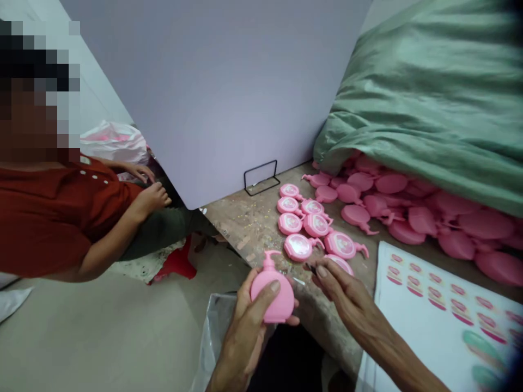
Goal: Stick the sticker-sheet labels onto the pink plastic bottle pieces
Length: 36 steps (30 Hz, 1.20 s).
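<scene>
A plain pink pump bottle (285,300) stands upright in my left hand (249,321), its nozzle turned to the right. My thumb presses on its round, bare front and the fingers wrap behind. Just right of it, my right hand (347,291) pinches a small dark pointed tool (311,268) whose kind I cannot make out. Beyond my hands, several pink bottles with picture labels (300,247) lie flat on the worn table (245,223). A white sheet of stickers (408,332) lies at the right, partly under my right forearm.
A heap of pink bottles (412,223) spills from a large green sack (408,109) at the right. A pale upright panel (229,98) rises behind a black wire stand (261,185). At the left sits a person in a red shirt (49,218). Below is a clear plastic bag (216,326).
</scene>
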Each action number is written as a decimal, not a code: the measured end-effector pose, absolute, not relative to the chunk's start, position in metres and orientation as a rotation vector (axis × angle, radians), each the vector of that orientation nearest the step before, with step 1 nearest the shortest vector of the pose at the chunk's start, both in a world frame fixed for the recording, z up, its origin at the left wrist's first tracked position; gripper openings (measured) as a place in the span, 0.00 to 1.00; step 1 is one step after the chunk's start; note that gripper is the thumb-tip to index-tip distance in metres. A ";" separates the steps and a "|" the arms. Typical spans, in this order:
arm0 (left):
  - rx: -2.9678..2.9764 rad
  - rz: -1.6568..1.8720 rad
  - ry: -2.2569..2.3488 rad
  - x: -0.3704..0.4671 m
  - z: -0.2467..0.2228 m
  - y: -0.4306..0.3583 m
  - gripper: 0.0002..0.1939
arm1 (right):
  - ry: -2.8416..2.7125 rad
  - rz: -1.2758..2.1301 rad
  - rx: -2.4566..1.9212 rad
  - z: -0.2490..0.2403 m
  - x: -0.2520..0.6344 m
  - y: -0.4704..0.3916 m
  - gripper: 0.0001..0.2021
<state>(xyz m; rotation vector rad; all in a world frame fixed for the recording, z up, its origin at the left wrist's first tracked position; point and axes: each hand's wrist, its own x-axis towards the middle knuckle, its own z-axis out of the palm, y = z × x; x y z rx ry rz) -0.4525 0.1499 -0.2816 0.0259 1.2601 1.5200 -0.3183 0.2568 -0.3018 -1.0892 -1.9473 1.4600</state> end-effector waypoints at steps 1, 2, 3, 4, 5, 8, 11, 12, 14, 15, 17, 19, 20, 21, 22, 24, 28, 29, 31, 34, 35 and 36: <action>0.043 1.516 1.265 -0.450 -0.282 0.149 0.33 | -1.975 1.408 -1.085 -0.303 -0.313 0.257 0.16; 0.061 1.508 1.270 -0.447 -0.282 0.149 0.29 | -2.001 1.364 -1.080 -0.304 -0.306 0.256 0.16; 0.084 1.493 1.275 -0.444 -0.283 0.149 0.26 | -2.021 1.329 -1.076 -0.305 -0.299 0.255 0.15; 0.115 1.478 1.278 -0.441 -0.284 0.148 0.23 | -2.022 1.290 -1.085 -0.305 -0.291 0.254 0.15; 0.152 1.455 1.274 -0.437 -0.284 0.148 0.22 | -2.012 1.243 -1.115 -0.305 -0.280 0.253 0.15; 0.257 1.411 1.247 -0.423 -0.280 0.151 0.22 | -1.935 1.011 -1.299 -0.305 -0.238 0.251 0.15; 0.339 1.380 1.198 -0.402 -0.276 0.160 0.21 | -1.851 0.806 -1.486 -0.309 -0.185 0.255 0.15; 0.374 1.352 1.166 -0.393 -0.276 0.166 0.21 | -1.829 0.759 -1.538 -0.312 -0.167 0.257 0.15; 0.454 1.280 1.093 -0.374 -0.279 0.179 0.22 | -1.801 0.676 -1.620 -0.320 -0.137 0.264 0.15; 0.489 1.247 1.066 -0.364 -0.283 0.187 0.23 | -1.791 0.638 -1.648 -0.324 -0.125 0.268 0.15; 0.536 1.198 1.048 -0.344 -0.292 0.204 0.25 | -1.765 0.566 -1.693 -0.333 -0.107 0.276 0.15; 0.562 1.164 1.058 -0.325 -0.301 0.221 0.25 | -1.726 0.506 -1.750 -0.340 -0.094 0.283 0.14; 0.571 1.147 1.061 -0.316 -0.305 0.229 0.25 | -1.707 0.478 -1.787 -0.342 -0.089 0.286 0.13; 0.581 1.133 1.061 -0.308 -0.309 0.237 0.24 | -1.686 0.447 -1.824 -0.344 -0.083 0.289 0.12; 0.586 1.121 1.061 -0.301 -0.312 0.245 0.24 | -1.666 0.416 -1.858 -0.344 -0.078 0.291 0.12; 0.584 1.093 1.063 -0.289 -0.316 0.259 0.23 | -1.627 0.368 -1.919 -0.343 -0.067 0.296 0.11; 0.560 1.080 1.064 -0.282 -0.315 0.275 0.20 | -1.622 0.376 -1.917 -0.332 -0.056 0.298 0.10; 0.560 1.093 1.063 -0.284 -0.314 0.276 0.19 | -1.640 0.415 -1.881 -0.327 -0.057 0.293 0.11; 0.565 1.126 1.066 -0.294 -0.310 0.270 0.19 | -1.723 0.562 -1.789 -0.316 -0.063 0.277 0.14; 0.557 1.143 1.121 -0.315 -0.304 0.250 0.19 | -2.002 0.815 -1.669 -0.300 -0.076 0.229 0.25; 0.543 1.138 1.152 -0.322 -0.303 0.242 0.19 | -2.121 0.844 -1.633 -0.298 -0.080 0.208 0.30; 0.523 1.131 1.181 -0.328 -0.302 0.233 0.19 | -2.226 0.834 -1.599 -0.299 -0.082 0.187 0.34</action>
